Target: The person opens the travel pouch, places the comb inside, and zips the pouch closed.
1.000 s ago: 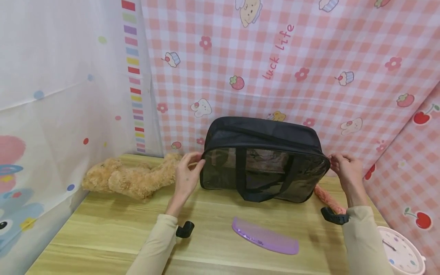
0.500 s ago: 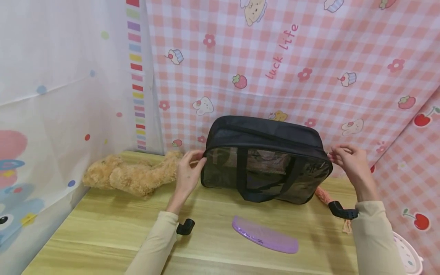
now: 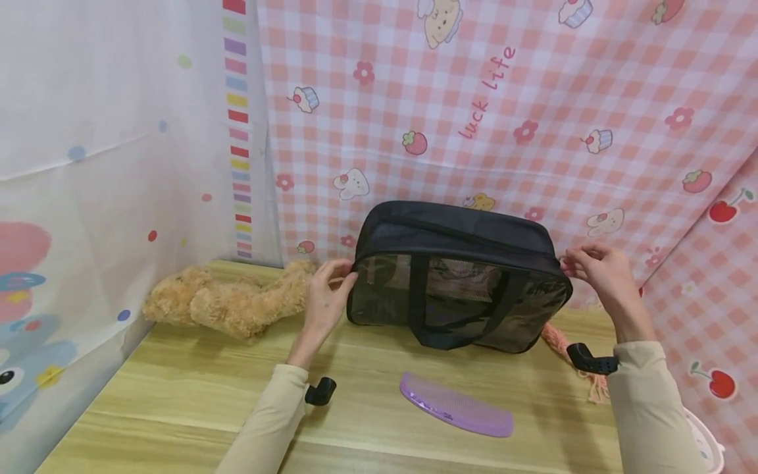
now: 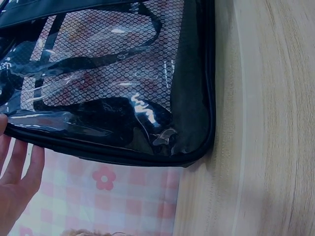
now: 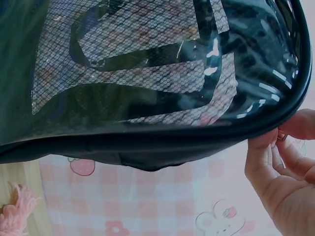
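A black toiletry bag point(image 3: 457, 240) with a clear front panel, mesh inside and two strap handles stands upright on the wooden table point(image 3: 195, 401). At its left end my left hand point(image 3: 327, 296) pinches the edge, thumb in front and fingers behind. My right hand point(image 3: 610, 280) is at the upper right corner. In the right wrist view its thumb and fingers pinch a small metal zipper pull point(image 5: 282, 135) beside the piped rim. A purple comb point(image 3: 456, 406) lies in front of the bag.
Left of the bag lies a tan furry plush toy point(image 3: 231, 303). A pink yarn-like cord point(image 3: 556, 342) with a tassel sticks out behind the bag's right side. The right sleeve partly covers a pink-rimmed clock point(image 3: 705, 440). A pink checked curtain point(image 3: 379, 85) hangs behind.
My right hand and forearm have shifted slightly right and up, covering more of the clock and showing the cord's tassel. The left hand still grips the bag's left edge.
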Motion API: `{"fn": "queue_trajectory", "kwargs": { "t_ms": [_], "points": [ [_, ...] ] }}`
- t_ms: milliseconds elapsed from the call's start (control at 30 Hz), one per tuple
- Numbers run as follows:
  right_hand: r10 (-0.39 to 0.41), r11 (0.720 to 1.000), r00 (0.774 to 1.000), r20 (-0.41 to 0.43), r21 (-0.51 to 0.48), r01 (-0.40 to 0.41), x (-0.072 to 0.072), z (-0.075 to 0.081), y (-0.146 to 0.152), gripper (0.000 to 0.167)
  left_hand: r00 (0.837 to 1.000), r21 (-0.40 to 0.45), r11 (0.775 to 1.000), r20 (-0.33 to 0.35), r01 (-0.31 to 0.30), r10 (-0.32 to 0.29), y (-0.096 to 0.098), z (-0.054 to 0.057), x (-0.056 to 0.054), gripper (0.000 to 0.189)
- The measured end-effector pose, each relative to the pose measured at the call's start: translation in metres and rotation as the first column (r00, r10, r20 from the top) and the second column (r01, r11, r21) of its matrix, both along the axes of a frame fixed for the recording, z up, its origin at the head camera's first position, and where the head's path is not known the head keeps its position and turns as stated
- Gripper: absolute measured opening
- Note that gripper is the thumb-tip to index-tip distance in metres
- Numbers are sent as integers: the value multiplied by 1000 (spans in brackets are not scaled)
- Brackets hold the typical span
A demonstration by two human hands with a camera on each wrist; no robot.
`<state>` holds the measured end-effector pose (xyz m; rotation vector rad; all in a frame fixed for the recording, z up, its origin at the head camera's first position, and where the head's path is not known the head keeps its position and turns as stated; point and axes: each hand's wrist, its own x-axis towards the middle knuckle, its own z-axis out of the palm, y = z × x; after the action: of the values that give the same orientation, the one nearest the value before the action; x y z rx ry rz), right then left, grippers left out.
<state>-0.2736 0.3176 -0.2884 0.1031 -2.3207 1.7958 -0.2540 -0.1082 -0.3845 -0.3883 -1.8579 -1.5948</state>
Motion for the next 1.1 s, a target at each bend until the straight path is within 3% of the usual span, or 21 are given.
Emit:
{"fn": "queue_trajectory", "kwargs": {
  "t_ms": [100, 200, 400, 500, 733, 1100],
  "points": [
    [-14, 992, 1000, -25, 126, 17, -1, 3, -4, 25, 1000, -3, 1000, 7, 3, -3, 0, 1, 0, 16],
    [-25, 963, 999, -48, 267, 37, -3, 7, -10, 30, 1000, -8, 1000, 13, 3, -3, 1, 1, 1, 16],
    [12, 916, 997, -74, 401, 18, -6, 13, -18, 33, 1000, -26, 1000, 19, 16, -16, 0, 1, 2, 16],
    [26, 900, 996, -84, 436, 14, -6, 15, -21, 33, 1000, -33, 999, 19, 22, -21, 0, 0, 3, 16],
    [48, 874, 997, -65, 486, -10, -8, 24, -25, 34, 1000, -30, 999, 8, 17, -17, -4, -29, -26, 17],
    [105, 861, 993, -56, 505, -63, -16, 46, -66, 29, 999, -44, 999, -48, -10, 8, -4, -31, -27, 15]
  ]
}}
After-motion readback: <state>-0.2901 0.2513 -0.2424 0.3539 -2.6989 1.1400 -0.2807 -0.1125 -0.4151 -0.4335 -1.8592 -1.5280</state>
